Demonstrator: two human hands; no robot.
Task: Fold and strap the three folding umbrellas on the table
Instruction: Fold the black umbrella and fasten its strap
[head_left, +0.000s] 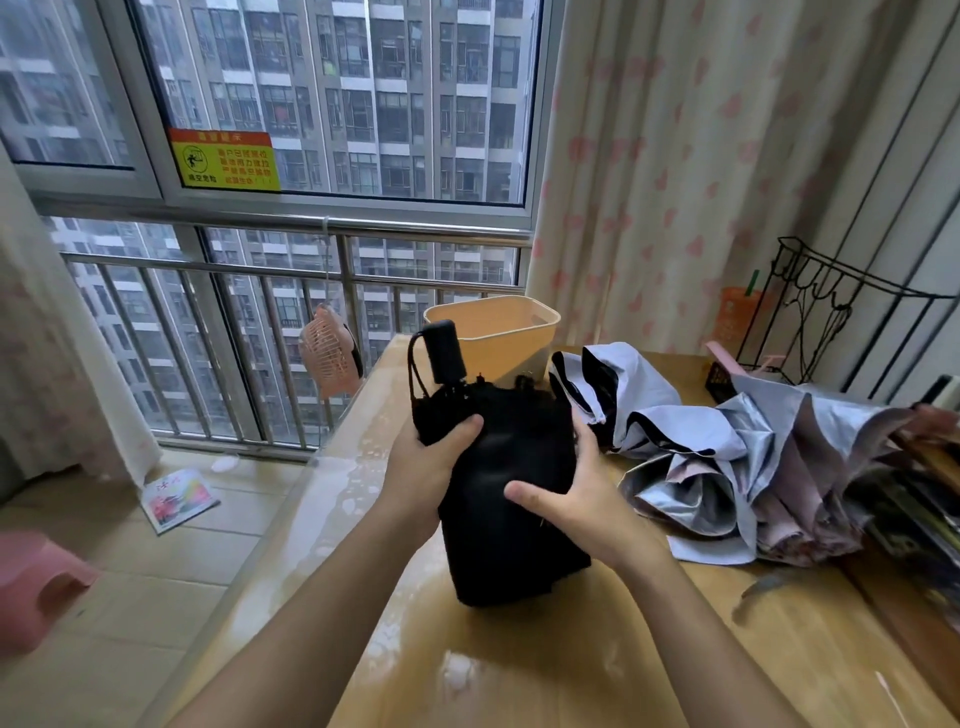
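Two hands hold one item, and we record both as clasped on the black folding umbrella (511, 467). The left hand (428, 470) grips the upper left of the bundled canopy, its thumb hooked over the front; the remaining fingers are hidden behind the fabric. The right hand (589, 496) wraps the right side, thumb laid across the front, fingers curled around the far edge. We find the umbrella collapsed, its canopy loose and bulky, tilted with the black handle (444, 348) pointing up and away. A wrist cord (413, 371) loops from the handle. The lower end sits at the surface of the table (519, 670); we cannot tell whether it bears weight there. No fastened strap is visible to us.

Just beside the right hand, on the table, lies a pale blue umbrella (641, 410) with black lining, crumpled and unfolded. Touching it further right lies a silver umbrella (779, 467) with pinkish panels, likewise loose.

Behind the black umbrella stands a beige plastic bin (496, 332) at the table's far edge. A black wire rack (831, 306) occupies the far right corner. A pink fan (330, 353) hangs from the window railing (260, 267). On the floor we note a booklet (179, 499) and a pink stool (31, 584).
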